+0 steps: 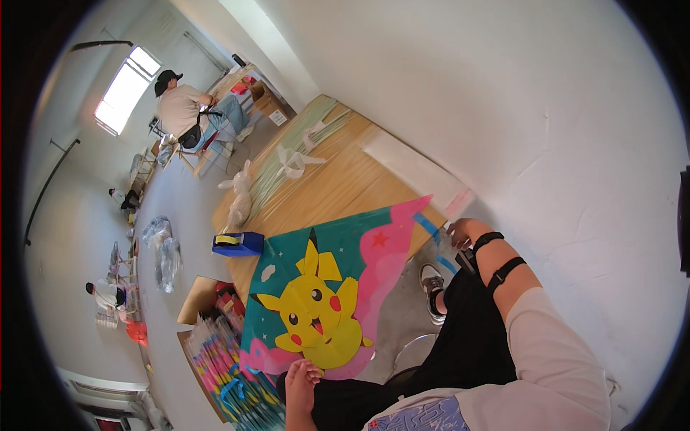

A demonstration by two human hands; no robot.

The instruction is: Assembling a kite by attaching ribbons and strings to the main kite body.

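Note:
A triangular sheet like a kite [327,276], teal and pink with a large yellow cartoon animal on it, lies over the table's near edge and hangs toward my lap. At its lower pink edge is my left hand [300,377], fingers pinched together on the sheet. My right hand [458,234] is off to the right, past the sheet's pointed corner, with its fingers curled. A blue ribbon [427,223] runs from beneath that corner toward these fingers; whether they grip it is hidden. A black strapped device [466,261] sits at my right wrist.
On the wooden table [366,172] are a blue tape dispenser [238,244], a white plush-like figure [241,197] and pale green strips [277,172]. Left of me stands a carton [198,302] by several bagged colourful sheets [233,377]. A wall closes the right side. Farther off, a person [188,108] sits working.

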